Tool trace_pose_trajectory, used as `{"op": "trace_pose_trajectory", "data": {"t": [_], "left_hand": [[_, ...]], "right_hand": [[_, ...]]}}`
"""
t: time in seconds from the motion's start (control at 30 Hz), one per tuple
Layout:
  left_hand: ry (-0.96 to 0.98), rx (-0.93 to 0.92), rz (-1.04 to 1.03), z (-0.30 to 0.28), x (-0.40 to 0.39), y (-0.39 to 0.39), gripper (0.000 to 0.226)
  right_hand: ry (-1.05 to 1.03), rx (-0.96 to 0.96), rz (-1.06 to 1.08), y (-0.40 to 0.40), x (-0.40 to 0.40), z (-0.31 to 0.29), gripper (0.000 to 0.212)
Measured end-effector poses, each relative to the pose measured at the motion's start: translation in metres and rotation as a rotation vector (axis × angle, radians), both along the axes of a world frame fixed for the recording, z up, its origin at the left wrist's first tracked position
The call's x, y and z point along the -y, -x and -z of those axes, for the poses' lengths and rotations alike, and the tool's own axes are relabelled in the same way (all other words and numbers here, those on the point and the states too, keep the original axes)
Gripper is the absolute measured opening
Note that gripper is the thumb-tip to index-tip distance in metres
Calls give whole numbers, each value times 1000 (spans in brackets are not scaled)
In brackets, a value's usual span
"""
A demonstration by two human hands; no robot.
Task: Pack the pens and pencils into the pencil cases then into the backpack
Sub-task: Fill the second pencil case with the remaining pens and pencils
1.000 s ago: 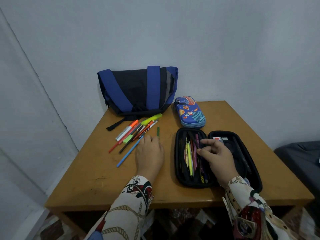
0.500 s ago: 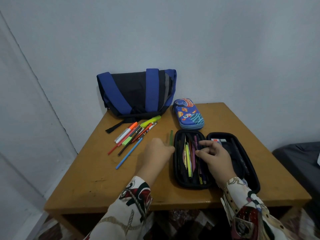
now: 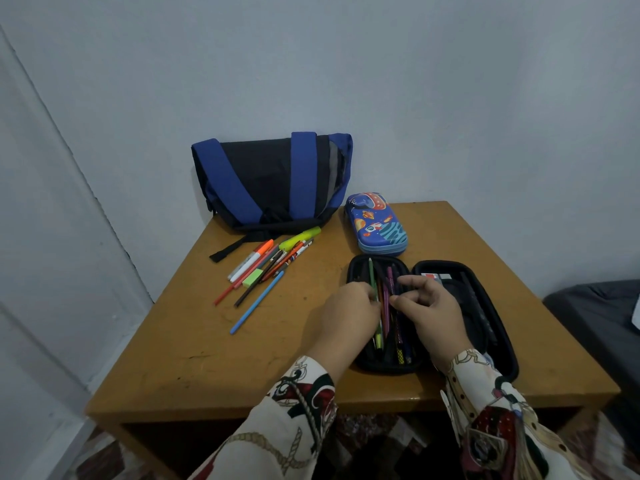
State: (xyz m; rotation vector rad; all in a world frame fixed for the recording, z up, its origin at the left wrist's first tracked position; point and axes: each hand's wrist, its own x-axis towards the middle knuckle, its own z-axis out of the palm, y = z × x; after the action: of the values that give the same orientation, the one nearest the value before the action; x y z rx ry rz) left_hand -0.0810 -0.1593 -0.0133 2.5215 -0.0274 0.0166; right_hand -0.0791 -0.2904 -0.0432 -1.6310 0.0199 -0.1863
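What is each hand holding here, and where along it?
Left hand pinches the green pencil about mid-shaft over the open black case. Right hand: cannot tell.

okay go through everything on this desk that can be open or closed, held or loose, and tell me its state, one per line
black pencil case: unzipped, lying open flat, pens in its left half
space-print pencil case: closed
backpack: looks closed, against the wall
green pencil: held by left hand over the open case
right hand: fingers curled among the pens in the case
loose pens: unpacked, on the table
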Motion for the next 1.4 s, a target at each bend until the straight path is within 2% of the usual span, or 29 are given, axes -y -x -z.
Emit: {"op": "trace_pose_trajectory", "data": {"t": [0.27, 0.73, 0.97, 1.07, 1.13, 1.2, 1.27, 1.3, 1.4], "left_hand": [[-202, 18, 91, 4, 2, 3, 38], [-185, -20, 253, 13, -13, 6, 36], [-353, 141, 222, 20, -3, 9, 41], [-308, 76, 270, 21, -11, 5, 40], [-182, 46, 295, 21, -15, 5, 40], [30, 50, 226, 22, -18, 5, 40], [156, 117, 56, 22, -29, 1, 36], [127, 165, -36, 22, -37, -3, 34], [-159, 257, -255, 22, -68, -12, 37]], "right_hand": [[-5, -2, -4, 0, 0, 0, 27], [-19, 9, 0, 0, 0, 1, 27], [-30, 4, -3, -1, 0, 2, 27], [-19, 9, 1, -1, 0, 2, 27], [-15, 9, 3, -1, 0, 2, 27], [-9, 3, 2, -2, 0, 2, 26], [-12, -4, 1, -2, 1, 3, 26], [-12, -5, 1, -2, 1, 3, 25], [-14, -4, 7, -2, 1, 3, 24]]}}
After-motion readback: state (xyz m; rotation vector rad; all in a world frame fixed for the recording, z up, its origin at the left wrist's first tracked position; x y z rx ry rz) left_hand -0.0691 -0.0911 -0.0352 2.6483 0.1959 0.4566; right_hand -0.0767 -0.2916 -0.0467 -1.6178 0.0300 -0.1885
